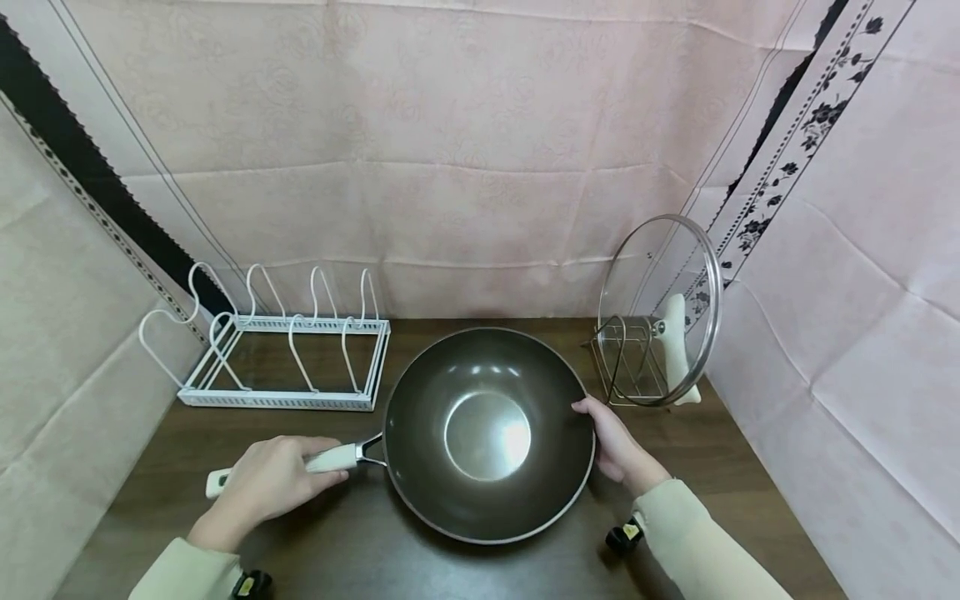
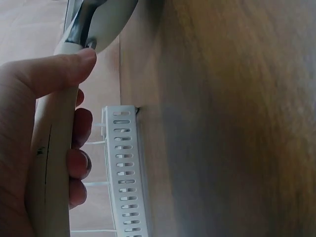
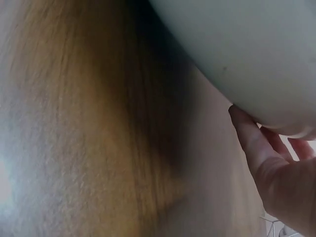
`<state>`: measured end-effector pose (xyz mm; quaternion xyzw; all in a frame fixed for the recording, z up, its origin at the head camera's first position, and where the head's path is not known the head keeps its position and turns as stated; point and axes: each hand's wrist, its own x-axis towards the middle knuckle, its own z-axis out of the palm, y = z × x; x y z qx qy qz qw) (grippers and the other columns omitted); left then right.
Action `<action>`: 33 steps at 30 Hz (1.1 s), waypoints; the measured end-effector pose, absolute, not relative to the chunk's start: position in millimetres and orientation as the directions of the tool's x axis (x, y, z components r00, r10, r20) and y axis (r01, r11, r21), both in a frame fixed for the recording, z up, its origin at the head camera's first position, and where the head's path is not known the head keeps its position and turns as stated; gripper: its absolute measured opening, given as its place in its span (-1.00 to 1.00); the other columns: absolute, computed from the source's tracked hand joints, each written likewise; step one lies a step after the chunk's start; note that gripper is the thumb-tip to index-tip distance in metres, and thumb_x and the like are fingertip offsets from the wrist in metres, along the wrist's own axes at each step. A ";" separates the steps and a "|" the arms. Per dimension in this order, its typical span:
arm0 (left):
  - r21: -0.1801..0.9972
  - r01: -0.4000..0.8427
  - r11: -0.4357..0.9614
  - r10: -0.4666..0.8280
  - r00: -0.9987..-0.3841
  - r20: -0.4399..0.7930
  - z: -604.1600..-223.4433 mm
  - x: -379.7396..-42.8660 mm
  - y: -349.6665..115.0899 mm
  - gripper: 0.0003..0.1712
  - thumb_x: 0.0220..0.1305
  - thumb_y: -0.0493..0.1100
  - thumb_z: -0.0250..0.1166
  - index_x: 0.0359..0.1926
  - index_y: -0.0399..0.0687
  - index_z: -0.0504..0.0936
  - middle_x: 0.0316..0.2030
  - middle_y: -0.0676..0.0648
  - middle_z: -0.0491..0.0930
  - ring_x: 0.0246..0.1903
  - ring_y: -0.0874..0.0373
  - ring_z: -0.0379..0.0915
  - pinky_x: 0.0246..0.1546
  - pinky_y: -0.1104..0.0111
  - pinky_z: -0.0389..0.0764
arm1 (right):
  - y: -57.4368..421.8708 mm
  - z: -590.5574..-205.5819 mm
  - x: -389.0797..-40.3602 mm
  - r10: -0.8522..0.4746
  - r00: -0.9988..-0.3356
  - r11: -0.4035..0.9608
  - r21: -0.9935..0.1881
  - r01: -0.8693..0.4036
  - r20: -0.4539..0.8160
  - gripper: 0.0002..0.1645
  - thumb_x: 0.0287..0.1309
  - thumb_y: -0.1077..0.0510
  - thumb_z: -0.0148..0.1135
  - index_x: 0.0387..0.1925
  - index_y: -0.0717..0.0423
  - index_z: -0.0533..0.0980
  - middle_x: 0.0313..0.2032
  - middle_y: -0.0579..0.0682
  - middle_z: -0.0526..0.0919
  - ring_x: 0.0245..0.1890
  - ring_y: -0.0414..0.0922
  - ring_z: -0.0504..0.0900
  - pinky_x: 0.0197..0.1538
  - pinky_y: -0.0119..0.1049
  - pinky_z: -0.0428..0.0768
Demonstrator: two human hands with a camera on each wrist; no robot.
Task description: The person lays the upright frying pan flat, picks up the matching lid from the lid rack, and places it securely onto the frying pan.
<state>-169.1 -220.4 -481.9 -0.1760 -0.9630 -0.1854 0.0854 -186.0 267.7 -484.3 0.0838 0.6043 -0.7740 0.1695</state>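
A dark-coated wok [image 1: 487, 358] with a pale outside and a long cream handle [image 1: 333, 459] is held level, its inside facing up. My left hand [image 1: 273, 479] grips the handle; in the left wrist view the thumb [image 2: 74, 66] lies along it near the metal joint and the fingers curl round its other side. On the right side of the wok, my right hand [image 1: 618, 446] holds the rim, one digit over the edge. From the right wrist, its fingers [image 3: 254, 140] press against the pale outer wall [image 3: 256, 59], which stands above the wooden table.
A white wire rack [image 1: 277, 400] with looped dividers stands at the back left. At the back right, a glass lid [image 1: 716, 292] with a cream handle [image 1: 675, 342] leans upright in a small wire stand [image 1: 626, 392]. Pale cloth walls [image 1: 480, 167] enclose the brown table [image 1: 360, 550].
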 end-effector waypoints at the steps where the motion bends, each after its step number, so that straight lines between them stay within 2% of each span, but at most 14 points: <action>1: 0.325 0.381 0.866 0.317 -0.919 0.233 -481.6 -170.0 -220.7 -0.54 -0.11 0.43 0.41 -0.16 0.48 0.72 -0.39 0.32 0.63 -0.51 0.32 0.44 -0.53 0.27 0.41 | 268.4 -484.8 -185.6 -0.154 -0.930 -0.202 -0.911 0.359 -0.333 -0.74 0.30 0.09 -0.11 -0.04 0.10 0.33 -0.22 0.02 0.60 -0.25 -0.08 0.63 -0.14 -0.14 0.57; 7: 0.313 0.412 0.856 0.345 -0.905 0.248 -479.7 -176.5 -222.4 -0.57 -0.11 0.36 0.46 -0.17 0.46 0.73 -0.41 0.31 0.63 -0.52 0.33 0.43 -0.53 0.27 0.42 | 269.5 -483.1 -185.6 -0.157 -0.941 -0.176 -0.929 0.327 -0.301 -0.75 0.27 0.12 -0.11 -0.06 0.11 0.32 -0.23 0.03 0.59 -0.28 -0.09 0.63 -0.19 -0.17 0.58; 15: 0.235 0.502 0.832 0.422 -0.849 0.317 -476.6 -193.7 -216.9 -0.61 -0.05 0.33 0.44 -0.17 0.42 0.72 -0.41 0.31 0.62 -0.50 0.34 0.47 -0.55 0.28 0.40 | 271.5 -486.0 -189.9 -0.121 -0.931 -0.236 -0.901 0.363 -0.344 -0.80 0.28 0.13 -0.13 -0.13 0.13 0.32 -0.29 0.02 0.62 -0.33 -0.10 0.65 -0.24 -0.18 0.60; 20: 0.214 0.530 0.820 0.439 -0.824 0.358 -480.6 -201.6 -213.3 -0.61 -0.04 0.22 0.49 -0.16 0.30 0.72 -0.31 0.25 0.67 -0.36 0.26 0.56 -0.35 0.24 0.43 | 272.6 -488.5 -191.7 -0.120 -0.933 -0.252 -0.899 0.358 -0.338 -0.83 0.27 0.15 -0.13 -0.18 0.13 0.33 -0.29 0.04 0.62 -0.33 -0.08 0.65 -0.24 -0.16 0.61; 23: 0.190 0.540 0.820 0.439 -0.806 0.398 -480.0 -204.3 -212.4 -0.58 -0.06 0.13 0.53 -0.15 0.16 0.74 -0.26 0.16 0.70 -0.26 0.16 0.60 -0.21 0.19 0.35 | 271.7 -490.7 -192.2 -0.111 -0.937 -0.247 -0.904 0.349 -0.332 -0.86 0.25 0.17 -0.11 -0.21 0.12 0.34 -0.29 0.05 0.61 -0.32 -0.06 0.64 -0.23 -0.13 0.60; 26: 0.184 0.527 0.830 0.419 -0.806 0.417 -478.3 -205.8 -210.8 -0.53 -0.07 0.09 0.54 -0.10 0.05 0.73 -0.21 0.05 0.71 -0.17 0.05 0.61 -0.18 0.15 0.29 | 270.9 -491.7 -192.6 -0.097 -0.939 -0.246 -0.907 0.343 -0.329 -0.88 0.23 0.20 -0.10 -0.23 0.12 0.34 -0.27 0.06 0.60 -0.30 -0.05 0.63 -0.21 -0.12 0.58; 33: 0.227 0.475 0.850 0.363 -0.842 0.399 -477.8 -206.8 -207.4 -0.50 -0.06 0.03 0.54 -0.04 0.02 0.72 -0.13 0.00 0.69 -0.07 -0.03 0.55 -0.10 0.05 0.21 | 271.8 -494.4 -195.9 -0.097 -0.959 -0.234 -0.930 0.284 -0.268 -0.69 0.14 0.27 -0.09 -0.05 0.23 0.33 -0.19 0.10 0.54 -0.24 -0.04 0.60 -0.18 -0.16 0.58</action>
